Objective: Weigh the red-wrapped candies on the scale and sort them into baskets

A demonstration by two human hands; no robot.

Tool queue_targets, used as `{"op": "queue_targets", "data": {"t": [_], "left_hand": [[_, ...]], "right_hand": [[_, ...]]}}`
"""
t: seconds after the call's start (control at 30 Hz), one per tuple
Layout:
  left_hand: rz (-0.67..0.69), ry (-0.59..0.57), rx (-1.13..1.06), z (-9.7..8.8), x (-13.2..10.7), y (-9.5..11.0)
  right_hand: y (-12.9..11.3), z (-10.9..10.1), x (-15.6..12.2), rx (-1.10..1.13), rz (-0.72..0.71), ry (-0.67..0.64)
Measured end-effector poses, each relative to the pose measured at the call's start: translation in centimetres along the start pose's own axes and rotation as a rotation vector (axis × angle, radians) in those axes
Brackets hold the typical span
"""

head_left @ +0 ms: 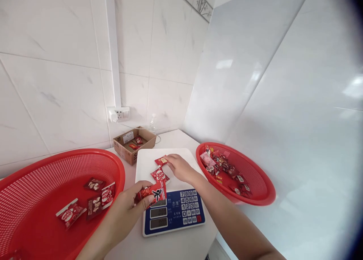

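Head view
Left hand (124, 207): lower centre of the frame, fingers pinched shut on a red packet (153, 192) held just above the front edge of the scale.
Right hand (179, 167): centre of the frame, stretched over the white platter, fingertips resting on a second packet (161, 160); whether they grip it or only touch it cannot be told.
Third packet (159, 175): lies flat on the platter, between the two hands, touching neither.
Scale (172, 211): white platter behind, blue panel in front with a keypad and two small displays; the digits are too blurred to read.
Left basket (53, 161): large, red, mesh-walled, lower left of the frame; a few red and brown packets lie loose on its floor, beside the left wrist.
Right basket (255, 177): red, right of centre, beside the right forearm; a heap of small red packets lies along its left inner side.
Box (134, 143): open cardboard, behind the scale against the tiled wall, a few red packets inside.
Socket (119, 114): white, on the wall above the box.
Counter (170, 248): white, under scale, box and baskets.
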State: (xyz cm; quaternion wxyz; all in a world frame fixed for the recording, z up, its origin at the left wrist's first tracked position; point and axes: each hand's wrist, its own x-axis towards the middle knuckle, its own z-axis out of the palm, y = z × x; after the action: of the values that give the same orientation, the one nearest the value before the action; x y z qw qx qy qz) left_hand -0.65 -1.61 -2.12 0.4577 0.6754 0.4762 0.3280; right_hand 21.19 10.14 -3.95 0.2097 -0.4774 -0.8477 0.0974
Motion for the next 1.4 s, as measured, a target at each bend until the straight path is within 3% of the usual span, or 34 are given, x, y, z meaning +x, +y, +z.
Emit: {"op": "queue_targets", "data": {"t": [0.07, 0.17, 0.27, 0.37, 0.43, 0.5, 0.6, 0.63, 0.67, 0.83, 1.03, 1.4], "left_hand": [[0.003, -0.004, -0.015, 0.2, 0.0, 0.0], [0.008, -0.009, -0.024, 0.9, 0.1, 0.0], [0.026, -0.043, -0.007, 1.9, 0.1, 0.0], [0.026, -0.093, -0.023, 2.6, 0.1, 0.2], [-0.019, -0.104, -0.055, 2.6, 0.0, 0.3], [-0.057, -0.041, -0.091, 2.3, 0.1, 0.3], [-0.062, 0.109, -0.214, 1.6, 0.4, 0.1], [-0.068, 0.143, -0.286, 1.4, 0.5, 0.0], [-0.081, 0.168, -0.364, 1.2, 0.6, -0.2], [-0.136, 0.252, -0.584, 0.3, 0.7, -1.1], [-0.134, 0.24, -0.565, 0.2, 0.8, -1.5], [-0.131, 0.14, -0.544, -0.2, 0.7, -2.5]], "right_hand": [[-1.3, -1.1, -1.8, 0.246, 0.037, 0.019], [-3.5, -2.3, -5.0, 0.631, 0.043, -0.17], [-5.2, -2.6, -7.7, 0.678, 0.085, -0.265], [-5.2, -2.7, -9.1, 0.692, 0.123, -0.277], [-3.8, -3.4, -9.5, 0.717, 0.15, -0.237], [-1.2, -4.8, -9.6, 0.657, 0.216, -0.111], [4.0, -7.4, -9.8, 0.266, 0.439, 0.101], [5.9, -8.3, -10.1, 0.095, 0.551, 0.078], [7.7, -9.1, -10.4, -0.053, 0.678, -0.049], [13.8, -10.7, -12.9, -0.141, 0.924, -0.299], [15.8, -9.3, -13.5, -0.031, 0.923, -0.49], [16.7, -8.0, -12.0, -0.018, 0.814, -0.564]]}}
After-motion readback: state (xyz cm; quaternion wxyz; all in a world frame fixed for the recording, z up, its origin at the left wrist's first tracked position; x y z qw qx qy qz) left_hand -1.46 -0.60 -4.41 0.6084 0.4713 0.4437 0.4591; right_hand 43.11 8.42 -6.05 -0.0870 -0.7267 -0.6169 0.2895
